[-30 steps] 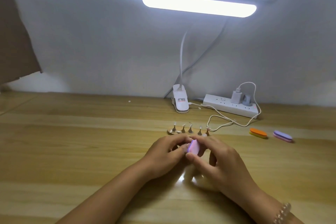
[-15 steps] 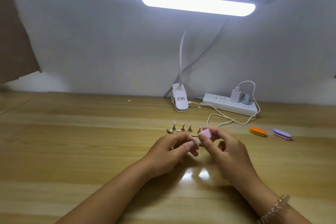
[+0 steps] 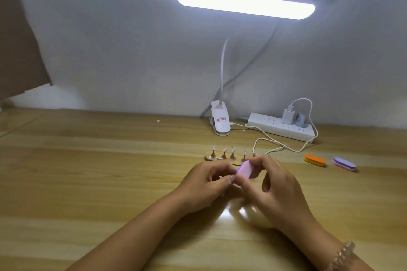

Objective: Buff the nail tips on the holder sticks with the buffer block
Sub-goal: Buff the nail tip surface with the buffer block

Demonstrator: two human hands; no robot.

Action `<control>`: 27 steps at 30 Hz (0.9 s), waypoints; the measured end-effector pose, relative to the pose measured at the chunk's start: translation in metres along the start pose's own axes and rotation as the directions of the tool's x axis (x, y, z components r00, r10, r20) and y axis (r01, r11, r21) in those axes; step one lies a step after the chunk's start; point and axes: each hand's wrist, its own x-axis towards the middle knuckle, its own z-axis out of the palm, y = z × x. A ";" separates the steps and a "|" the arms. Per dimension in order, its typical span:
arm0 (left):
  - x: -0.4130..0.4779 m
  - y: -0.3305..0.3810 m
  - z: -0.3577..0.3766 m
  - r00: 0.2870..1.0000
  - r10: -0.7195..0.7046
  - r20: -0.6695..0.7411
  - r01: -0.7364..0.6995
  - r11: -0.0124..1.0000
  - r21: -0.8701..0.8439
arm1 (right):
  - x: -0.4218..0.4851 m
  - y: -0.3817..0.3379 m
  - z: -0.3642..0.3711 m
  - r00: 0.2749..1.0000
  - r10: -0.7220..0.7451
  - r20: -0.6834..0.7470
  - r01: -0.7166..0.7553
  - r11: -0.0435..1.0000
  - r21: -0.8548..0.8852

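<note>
Right hand (image 3: pixel 277 189) pinches buffer block (image 3: pixel 247 169), left hand (image 3: pixel 207 182) a holder stick hidden from me. Buffing; next, fresh stick from rack (image 3: pixel 208 157) at twelve.

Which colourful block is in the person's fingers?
The pink block, pinched by the right hand; the orange block and purple block lie untouched on the table to its right.

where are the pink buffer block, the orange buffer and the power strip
pink buffer block (image 3: pixel 247 169): head view, its broad pink face
orange buffer (image 3: pixel 315 158): head view, its orange top
power strip (image 3: pixel 284 131): head view, middle of its white body
</note>
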 end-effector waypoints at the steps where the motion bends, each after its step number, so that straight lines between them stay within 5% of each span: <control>1: 0.000 0.001 0.000 1.000 0.004 0.003 -0.004 1.000 -0.002 | -0.002 -0.003 0.000 0.999 -0.043 0.024 0.043 0.999 -0.011; 6: -0.001 0.001 0.000 1.000 -0.006 0.017 0.006 1.000 0.001 | 0.006 0.002 -0.002 0.998 0.068 0.009 -0.068 0.991 0.113; 11: 0.000 0.001 -0.001 1.000 0.003 0.008 -0.003 1.000 -0.005 | -0.001 -0.003 0.001 0.998 -0.015 0.066 0.010 0.996 0.085; 16: -0.001 0.003 0.003 1.000 0.000 -0.014 -0.001 0.997 -0.071 | 0.009 0.008 -0.003 0.980 0.167 -0.105 -0.146 0.971 0.188; 20: -0.001 0.004 0.002 0.999 -0.028 -0.047 0.024 0.996 -0.081 | -0.003 -0.005 0.000 0.999 -0.046 0.006 0.046 0.997 0.059; 27: -0.002 0.008 0.000 0.998 -0.047 -0.047 0.045 0.998 -0.036 | 0.001 0.001 0.000 1.000 -0.022 -0.001 0.022 0.999 -0.032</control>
